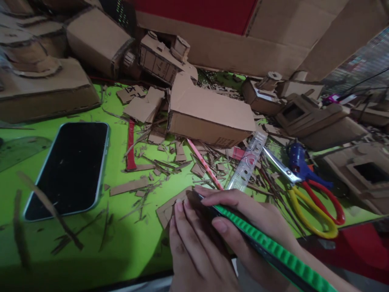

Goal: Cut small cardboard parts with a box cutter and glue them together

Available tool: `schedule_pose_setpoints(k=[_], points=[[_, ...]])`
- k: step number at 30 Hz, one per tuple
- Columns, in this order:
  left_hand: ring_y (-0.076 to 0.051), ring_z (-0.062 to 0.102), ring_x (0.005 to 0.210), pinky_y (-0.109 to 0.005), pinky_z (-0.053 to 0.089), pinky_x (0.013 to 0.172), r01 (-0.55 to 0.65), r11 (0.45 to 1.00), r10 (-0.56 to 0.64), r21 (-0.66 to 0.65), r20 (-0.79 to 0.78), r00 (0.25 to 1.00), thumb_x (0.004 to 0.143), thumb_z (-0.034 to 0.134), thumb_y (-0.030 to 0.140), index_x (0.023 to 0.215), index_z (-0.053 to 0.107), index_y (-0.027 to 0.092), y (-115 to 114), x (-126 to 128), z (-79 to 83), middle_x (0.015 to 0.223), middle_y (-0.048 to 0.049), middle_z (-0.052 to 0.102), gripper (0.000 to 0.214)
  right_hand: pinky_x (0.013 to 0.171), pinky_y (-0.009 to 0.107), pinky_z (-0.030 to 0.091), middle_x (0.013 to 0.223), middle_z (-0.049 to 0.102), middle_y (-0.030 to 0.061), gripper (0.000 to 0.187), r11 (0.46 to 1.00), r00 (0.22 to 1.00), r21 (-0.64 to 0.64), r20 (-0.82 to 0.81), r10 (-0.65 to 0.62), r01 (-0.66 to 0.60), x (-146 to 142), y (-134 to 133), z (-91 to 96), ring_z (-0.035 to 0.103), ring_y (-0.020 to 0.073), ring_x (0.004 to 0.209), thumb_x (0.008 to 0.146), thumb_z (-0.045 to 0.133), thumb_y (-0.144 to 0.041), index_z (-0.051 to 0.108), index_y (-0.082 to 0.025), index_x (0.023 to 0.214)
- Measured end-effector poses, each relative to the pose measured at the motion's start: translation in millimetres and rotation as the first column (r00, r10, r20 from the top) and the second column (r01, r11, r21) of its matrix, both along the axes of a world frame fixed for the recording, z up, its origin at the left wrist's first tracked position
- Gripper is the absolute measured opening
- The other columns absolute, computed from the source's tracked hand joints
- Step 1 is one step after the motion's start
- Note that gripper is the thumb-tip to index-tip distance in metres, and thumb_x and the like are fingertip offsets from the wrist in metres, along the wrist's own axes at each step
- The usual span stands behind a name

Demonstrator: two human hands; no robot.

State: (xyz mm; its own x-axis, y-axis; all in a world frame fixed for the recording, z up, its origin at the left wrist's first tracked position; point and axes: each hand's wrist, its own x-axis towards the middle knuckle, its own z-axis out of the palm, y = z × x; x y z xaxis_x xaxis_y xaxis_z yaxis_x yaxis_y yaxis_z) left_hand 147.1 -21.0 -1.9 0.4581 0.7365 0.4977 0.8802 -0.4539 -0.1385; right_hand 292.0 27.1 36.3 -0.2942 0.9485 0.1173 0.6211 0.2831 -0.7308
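My left hand (194, 255) is at the bottom centre, its fingers curled over a piece of cardboard (170, 213) that lies in shadow. My right hand (252, 219) comes in from the lower right, with its fingers and thumb around a green studded strip (273, 255). The strip's near end sits against the cardboard between my hands. Much of that piece is hidden by my fingers. A clear plastic ruler (247, 162) and a pink pencil (204, 164) lie just beyond my right fingers.
A black smartphone (68, 170) lies on the green tabletop (91, 247) at left. Red-and-yellow scissors (316, 207) and a blue glue gun (299, 160) lie at right. Cardboard scraps litter the table. A cardboard box (209, 113) and cardboard tank models (319, 121) stand behind.
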Motion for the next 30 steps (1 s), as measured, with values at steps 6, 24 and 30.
schedule_pose_setpoints(k=[6, 24, 30], points=[[-0.049, 0.081, 0.106, -0.055, 0.075, 0.084, 0.053, 0.998, -0.052, 0.034, -0.034, 0.998, 0.090, 0.058, 0.005, 0.135, 0.059, 0.000, 4, -10, -5.4, 0.100, -0.0250, 0.086, 0.046, 0.108, 0.037, 0.068, 0.137, 0.084, -0.0019, 0.026, 1.000, 0.999, -0.024, -0.050, -0.019, 0.018, 3, -4, -6.7, 0.082, 0.0257, 0.125, 0.104, 0.069, -0.032, 0.071, -0.039, 0.129], [-0.048, 0.079, 0.115, -0.058, 0.071, 0.096, 0.046, 0.999, -0.045, 0.019, -0.056, 0.997, 0.098, 0.062, 0.020, 0.138, 0.060, 0.000, -4, -10, -17.2, 0.109, -0.0261, 0.085, 0.045, 0.111, 0.036, 0.066, 0.139, 0.084, 0.0001, 0.026, 0.999, 0.999, -0.034, -0.054, 0.001, -0.002, 1, -4, -4.5, 0.081, 0.0255, 0.127, 0.104, 0.069, -0.027, 0.070, -0.035, 0.128], [-0.044, 0.086, 0.091, -0.048, 0.075, 0.073, 0.170, 0.974, -0.140, 0.150, -0.192, 0.971, 0.093, 0.053, 0.020, 0.125, 0.068, 0.000, 12, -17, -10.1, 0.095, -0.0235, 0.086, 0.040, 0.109, 0.037, 0.067, 0.137, 0.084, -0.0022, 0.025, 1.000, 1.000, -0.017, -0.028, -0.005, 0.005, 4, -5, -8.3, 0.082, 0.0255, 0.125, 0.105, 0.069, -0.031, 0.069, -0.039, 0.130]])
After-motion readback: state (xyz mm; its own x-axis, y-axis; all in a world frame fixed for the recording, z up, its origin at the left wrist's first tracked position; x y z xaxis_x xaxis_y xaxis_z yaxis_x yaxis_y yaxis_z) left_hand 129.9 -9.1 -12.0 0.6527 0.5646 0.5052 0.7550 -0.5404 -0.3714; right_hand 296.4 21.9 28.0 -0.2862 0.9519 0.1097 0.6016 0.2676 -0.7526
